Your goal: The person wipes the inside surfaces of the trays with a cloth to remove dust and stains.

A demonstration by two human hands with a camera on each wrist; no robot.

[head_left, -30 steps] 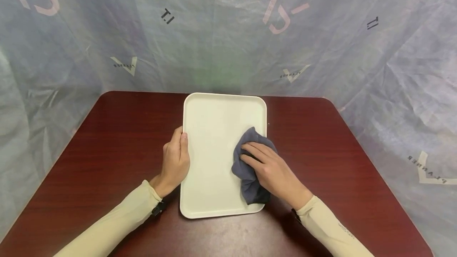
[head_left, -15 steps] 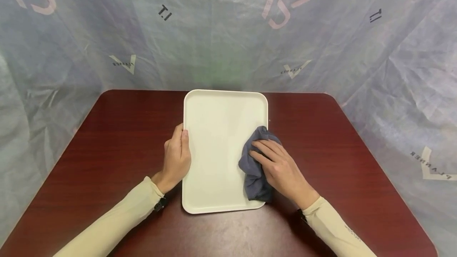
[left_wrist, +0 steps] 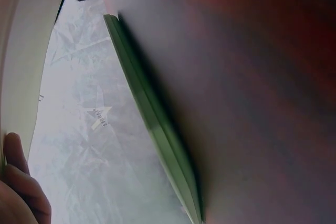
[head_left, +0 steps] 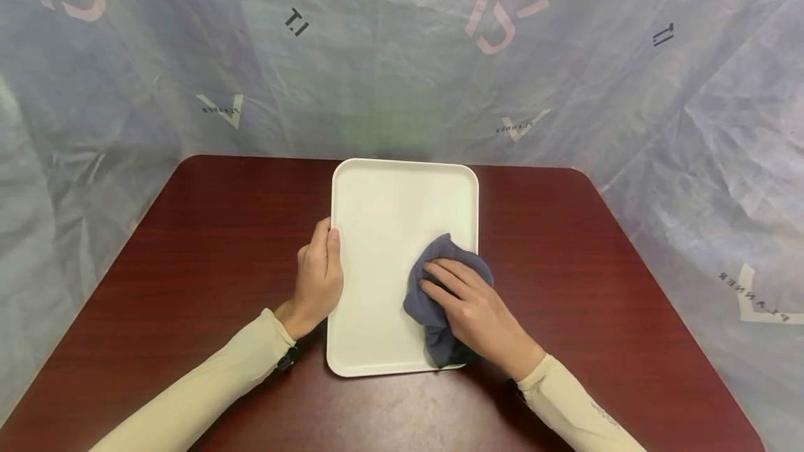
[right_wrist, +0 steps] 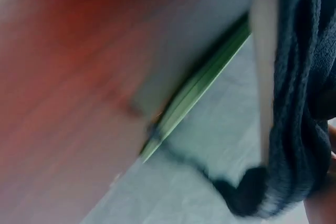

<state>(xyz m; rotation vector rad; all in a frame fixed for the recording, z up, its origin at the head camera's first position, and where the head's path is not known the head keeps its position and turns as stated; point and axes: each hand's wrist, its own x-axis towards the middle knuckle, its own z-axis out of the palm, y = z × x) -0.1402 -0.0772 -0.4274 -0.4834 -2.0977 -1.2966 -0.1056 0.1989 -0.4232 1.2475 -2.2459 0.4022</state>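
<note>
In the head view a cream rectangular tray [head_left: 377, 229] is held with its flat inner face toward me. My left hand [head_left: 319, 283] grips the tray's left rim, thumb on the front and fingers behind. On the right side of the tray, my right hand [head_left: 467, 309] holds a bunched blue-grey cloth [head_left: 419, 298] against the surface with bent fingers. Part of the cloth hangs over the right rim, and the thumb is hidden. The left wrist view catches the left fingers [left_wrist: 26, 192] behind the tray [left_wrist: 23, 61]. In the right wrist view, cloth folds [right_wrist: 296, 103] lie along the tray's edge.
Beneath the tray is a dark red wooden table [head_left: 220, 243] with rounded far corners. Its green-looking edge [left_wrist: 152, 114] shows in the left wrist view. Grey printed sheeting [head_left: 389, 54] encloses the table at the back and both sides.
The right hand and cloth moved right toward the rim, then back left and slightly down over the tray. The tray and left hand have shifted slightly right in view, with the grip unchanged.
</note>
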